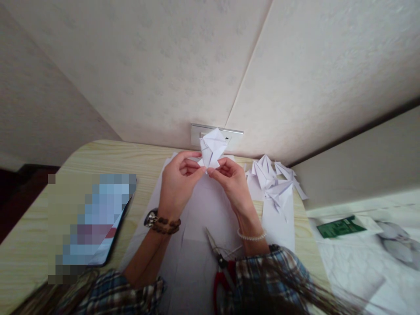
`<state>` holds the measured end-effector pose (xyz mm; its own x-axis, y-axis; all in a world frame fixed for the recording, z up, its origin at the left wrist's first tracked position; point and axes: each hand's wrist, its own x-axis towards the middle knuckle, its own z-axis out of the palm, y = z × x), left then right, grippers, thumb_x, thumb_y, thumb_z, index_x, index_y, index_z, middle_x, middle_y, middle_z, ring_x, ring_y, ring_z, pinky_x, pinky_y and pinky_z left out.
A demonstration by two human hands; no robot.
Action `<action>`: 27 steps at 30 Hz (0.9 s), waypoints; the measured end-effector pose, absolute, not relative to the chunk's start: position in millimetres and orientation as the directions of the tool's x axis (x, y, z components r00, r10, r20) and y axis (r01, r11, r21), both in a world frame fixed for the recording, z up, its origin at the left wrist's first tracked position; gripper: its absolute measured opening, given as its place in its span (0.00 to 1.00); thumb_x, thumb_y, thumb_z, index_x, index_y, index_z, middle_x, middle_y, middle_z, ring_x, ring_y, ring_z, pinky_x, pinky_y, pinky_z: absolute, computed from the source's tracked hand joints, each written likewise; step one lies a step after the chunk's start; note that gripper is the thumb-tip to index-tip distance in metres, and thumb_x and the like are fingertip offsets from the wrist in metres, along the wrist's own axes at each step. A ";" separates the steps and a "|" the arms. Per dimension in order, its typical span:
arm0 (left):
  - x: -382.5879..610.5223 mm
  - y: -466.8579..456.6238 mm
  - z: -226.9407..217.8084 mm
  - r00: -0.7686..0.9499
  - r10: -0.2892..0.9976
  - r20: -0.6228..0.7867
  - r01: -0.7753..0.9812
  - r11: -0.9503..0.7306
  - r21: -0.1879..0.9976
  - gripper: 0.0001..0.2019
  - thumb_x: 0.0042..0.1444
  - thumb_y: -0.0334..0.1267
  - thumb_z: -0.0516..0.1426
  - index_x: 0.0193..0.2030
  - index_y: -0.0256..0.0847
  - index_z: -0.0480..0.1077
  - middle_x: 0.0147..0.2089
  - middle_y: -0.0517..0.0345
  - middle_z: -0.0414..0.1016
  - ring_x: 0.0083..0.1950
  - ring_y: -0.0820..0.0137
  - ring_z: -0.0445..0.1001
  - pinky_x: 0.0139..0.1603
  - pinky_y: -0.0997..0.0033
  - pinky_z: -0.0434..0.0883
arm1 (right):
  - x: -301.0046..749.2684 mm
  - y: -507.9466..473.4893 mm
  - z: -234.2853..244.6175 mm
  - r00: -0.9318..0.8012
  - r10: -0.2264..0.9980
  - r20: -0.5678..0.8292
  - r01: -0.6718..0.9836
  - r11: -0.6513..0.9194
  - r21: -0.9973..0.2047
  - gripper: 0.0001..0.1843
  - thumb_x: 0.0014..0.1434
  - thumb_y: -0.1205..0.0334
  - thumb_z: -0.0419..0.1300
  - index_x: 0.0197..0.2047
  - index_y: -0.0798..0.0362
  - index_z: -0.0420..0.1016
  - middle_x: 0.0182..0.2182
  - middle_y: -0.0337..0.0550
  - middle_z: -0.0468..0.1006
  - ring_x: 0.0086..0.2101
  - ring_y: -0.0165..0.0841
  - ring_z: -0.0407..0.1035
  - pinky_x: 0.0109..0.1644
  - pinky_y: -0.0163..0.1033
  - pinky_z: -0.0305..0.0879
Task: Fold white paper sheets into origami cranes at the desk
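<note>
Wood desk (pixel 98 157), paper fold (pixel 213 148) held, scissors (pixel 222 262), phone (pixel 113 238) nr

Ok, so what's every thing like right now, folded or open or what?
Figure: partly folded, held up in both hands.
Left hand: pinching the figure.
Right hand: pinching the figure.
Scissors: lying down, blades open.
Other figures: folded, lying on the table.
Sheets: flat, unfolded.
Phone: lying flat, screen up.

Soft daylight; edges warped, perhaps blurred.
</note>
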<state>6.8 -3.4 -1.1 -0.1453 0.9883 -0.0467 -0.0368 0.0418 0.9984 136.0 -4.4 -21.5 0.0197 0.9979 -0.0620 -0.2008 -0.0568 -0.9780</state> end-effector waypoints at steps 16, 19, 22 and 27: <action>6.0 -0.7 -5.0 -0.026 0.999 -0.045 -0.095 0.042 0.995 0.08 0.43 0.36 0.65 0.31 0.39 0.75 0.33 0.60 0.78 0.36 0.69 0.75 0.41 0.71 0.70 | 137.5 -4.0 -20.2 0.008 0.999 0.048 -0.080 0.048 -0.996 0.12 0.52 0.60 0.64 0.23 0.52 0.65 0.21 0.31 0.65 0.25 0.27 0.58 0.31 0.35 0.53; 5.1 -0.4 -2.6 -0.070 0.993 -0.094 -0.131 0.085 0.988 0.06 0.44 0.37 0.65 0.27 0.39 0.75 0.30 0.61 0.78 0.34 0.70 0.74 0.39 0.71 0.70 | 135.5 -4.3 -20.3 -0.014 0.999 0.049 -0.038 0.049 -0.998 0.15 0.52 0.58 0.65 0.22 0.51 0.62 0.20 0.31 0.62 0.24 0.27 0.56 0.30 0.35 0.52; 4.6 -0.4 -1.2 -0.096 0.988 -0.123 -0.130 0.110 0.985 0.06 0.43 0.37 0.66 0.25 0.39 0.74 0.27 0.62 0.76 0.32 0.71 0.73 0.36 0.73 0.69 | 134.6 -4.2 -18.9 -0.027 0.998 0.065 -0.029 0.064 -0.998 0.16 0.53 0.56 0.65 0.22 0.51 0.62 0.21 0.32 0.62 0.25 0.27 0.56 0.31 0.35 0.52; 3.8 -0.8 -3.4 -0.079 0.990 -0.116 -0.132 0.105 0.986 0.09 0.41 0.40 0.67 0.25 0.39 0.74 0.26 0.62 0.76 0.31 0.71 0.72 0.36 0.72 0.68 | 137.4 -4.6 -16.5 0.014 0.994 0.104 -0.016 0.104 -0.994 0.14 0.56 0.57 0.61 0.24 0.52 0.64 0.22 0.32 0.62 0.26 0.27 0.56 0.31 0.35 0.51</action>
<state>3.8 -0.8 -3.4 -0.0791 0.9901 -0.1164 -0.1324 0.1053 0.9856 137.4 -4.6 -16.5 0.0138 0.9945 0.1039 -0.0157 0.1041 -0.9944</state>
